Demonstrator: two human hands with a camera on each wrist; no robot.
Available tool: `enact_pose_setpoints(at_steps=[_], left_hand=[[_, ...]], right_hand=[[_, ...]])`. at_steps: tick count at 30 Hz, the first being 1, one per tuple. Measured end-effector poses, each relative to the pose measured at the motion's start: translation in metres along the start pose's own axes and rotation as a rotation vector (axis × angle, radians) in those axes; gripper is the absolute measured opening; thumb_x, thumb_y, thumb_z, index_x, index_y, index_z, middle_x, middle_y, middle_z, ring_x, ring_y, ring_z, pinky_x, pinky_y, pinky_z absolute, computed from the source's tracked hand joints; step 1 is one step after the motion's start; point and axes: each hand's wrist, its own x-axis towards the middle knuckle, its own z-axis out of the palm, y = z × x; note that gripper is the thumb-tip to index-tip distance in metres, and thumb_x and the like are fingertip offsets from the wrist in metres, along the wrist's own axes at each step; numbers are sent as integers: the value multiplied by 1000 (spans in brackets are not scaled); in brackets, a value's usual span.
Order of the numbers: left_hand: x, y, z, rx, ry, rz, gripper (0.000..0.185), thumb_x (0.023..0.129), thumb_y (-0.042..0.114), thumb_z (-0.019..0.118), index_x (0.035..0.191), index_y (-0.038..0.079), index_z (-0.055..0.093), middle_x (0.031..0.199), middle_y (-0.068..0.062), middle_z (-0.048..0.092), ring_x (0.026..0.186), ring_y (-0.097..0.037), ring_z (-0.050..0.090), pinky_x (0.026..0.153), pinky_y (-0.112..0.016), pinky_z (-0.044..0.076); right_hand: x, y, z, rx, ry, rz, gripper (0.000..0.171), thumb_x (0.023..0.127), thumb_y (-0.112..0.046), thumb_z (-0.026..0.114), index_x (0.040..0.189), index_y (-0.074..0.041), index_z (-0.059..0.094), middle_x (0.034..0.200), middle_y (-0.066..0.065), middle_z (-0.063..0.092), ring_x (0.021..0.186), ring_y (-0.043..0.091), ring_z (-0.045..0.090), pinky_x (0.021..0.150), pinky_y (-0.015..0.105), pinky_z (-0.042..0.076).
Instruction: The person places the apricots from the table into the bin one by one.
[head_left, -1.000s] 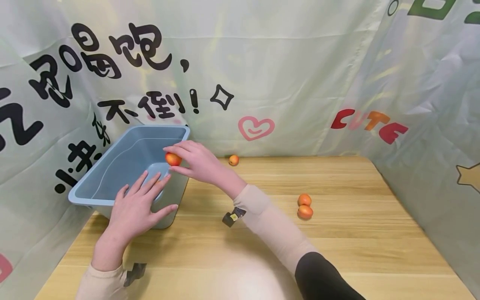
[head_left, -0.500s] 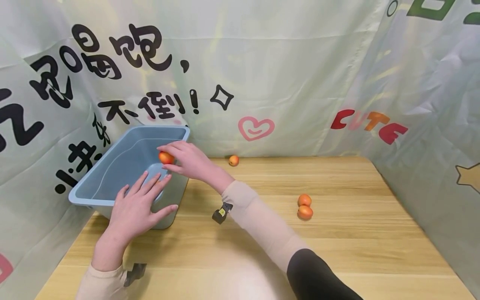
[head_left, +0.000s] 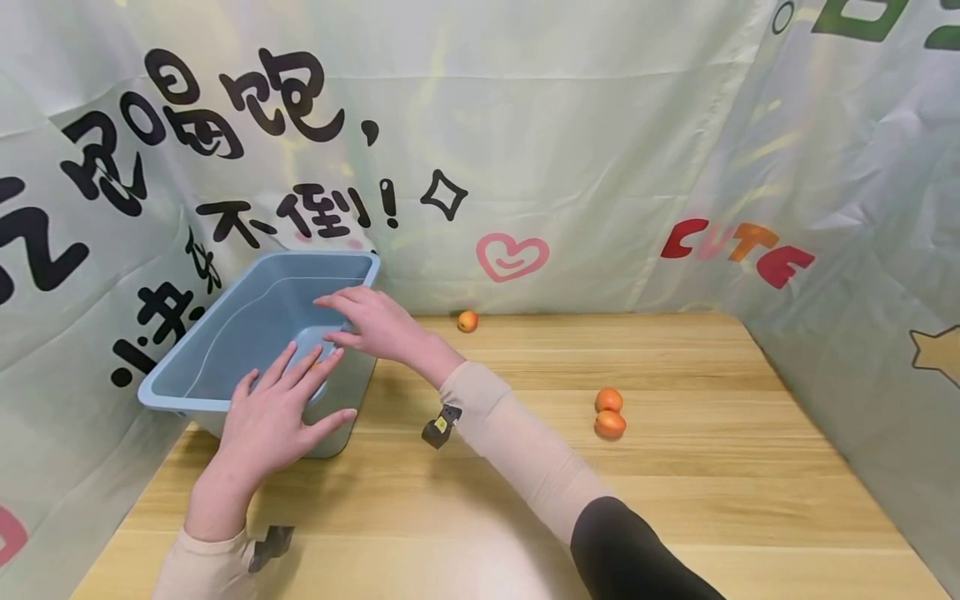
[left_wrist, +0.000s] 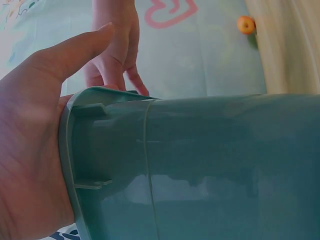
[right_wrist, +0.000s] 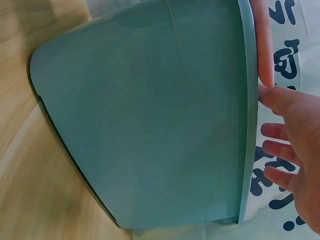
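Note:
A light blue plastic bin [head_left: 225,333] stands on the wooden table [head_left: 675,500] at the back left. My left hand [head_left: 281,408] rests flat on its near right corner, fingers straight, palm against the outer wall [left_wrist: 210,165]. My right hand [head_left: 367,321] hovers over the bin's right rim with fingers spread and nothing in it. In the right wrist view the right hand's fingers [right_wrist: 295,150] spread beside the bin [right_wrist: 150,115]. Three small orange-red fruits lie on the table: one [head_left: 468,321] by the back curtain, and two [head_left: 609,400] [head_left: 611,424] touching each other further right.
Printed curtains [head_left: 600,167] close off the table at the back, left and right. The bin sits tight against the left curtain. The table's front edge runs along the bottom of the head view.
My right hand carried an orange-red fruit leftward over the bin, then spread its fingers. The fruit is no longer in the hand or in sight. The left hand has not moved.

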Motion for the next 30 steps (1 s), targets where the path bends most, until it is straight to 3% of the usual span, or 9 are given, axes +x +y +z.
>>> enact_pose_setpoints(at_steps=[10, 22, 30], left_hand=[[0, 0, -1, 10, -1, 1, 81, 82, 68, 61, 151, 32, 37, 151, -7, 47, 145, -35, 33, 101, -71, 30], [-1, -1, 1, 1, 3, 0, 80, 82, 68, 61, 150, 33, 37, 150, -8, 48, 144, -34, 33, 101, -71, 30], [-1, -1, 1, -2, 4, -2, 79, 82, 67, 62, 149, 33, 39, 150, -7, 48, 144, -34, 33, 101, -70, 30]], right_hand=[[-15, 4, 2, 21, 36, 18, 49, 96, -41, 59, 139, -18, 53, 132, -1, 62, 126, 16, 55, 109, 31, 42], [-49, 15, 7, 50, 100, 44, 47, 94, -39, 63, 134, -16, 58, 130, 3, 63, 124, 19, 56, 106, 36, 45], [-71, 20, 8, 59, 79, 75, 45, 93, -37, 65, 132, -15, 60, 130, 4, 63, 123, 21, 56, 105, 37, 46]])
